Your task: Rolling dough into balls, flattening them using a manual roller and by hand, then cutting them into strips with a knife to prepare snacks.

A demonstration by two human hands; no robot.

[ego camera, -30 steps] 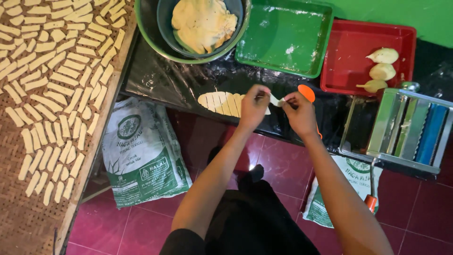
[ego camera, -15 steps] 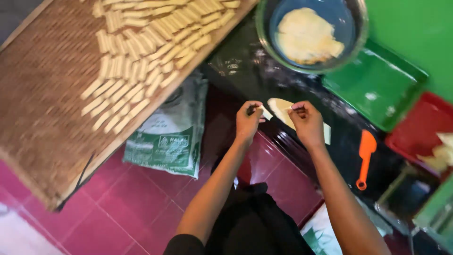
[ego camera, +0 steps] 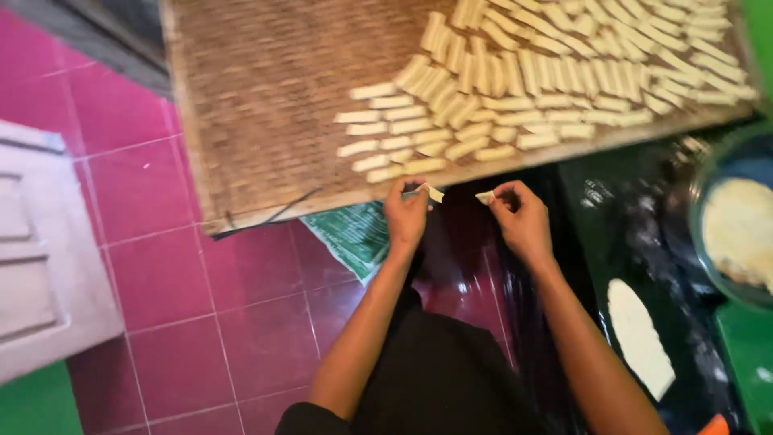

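Just below the near edge of a large woven brown bamboo tray [ego camera: 266, 97], both hands hover over the dark-pink tiled floor [ego camera: 161, 266], each pinching a small pale strip of dough. The left hand [ego camera: 405, 214] is curled, its fingertips [ego camera: 420, 192] closed narrowly on a short cream-coloured dough strip [ego camera: 434, 193] that sticks out to the right of the thumb and forefinger, tilted slightly downward. The right hand [ego camera: 522, 219] mirrors it, with thumb and forefinger pressed together on a smaller pale dough piece [ego camera: 485, 196] that pokes out to the left of the fingertips. The two pieces point toward each other across a small gap and do not touch; both lie just beside the tray's near rim, close under the nearest row of laid-out pieces. On the tray, many pale rectangular dough sticks [ego camera: 499, 97] lie in slanted rows filling its right and far part, while its left part is bare weave. Under the tray's near edge a green-and-white printed plastic sack [ego camera: 354, 238] shows on the floor, just left of the left wrist. To the right, a black plastic sheet [ego camera: 636, 217] carries a flat oval sheet of rolled cream dough [ego camera: 640, 338], well apart from the hands, and at the right edge sits a round bowl with a lump of yellowish dough [ego camera: 737, 229].
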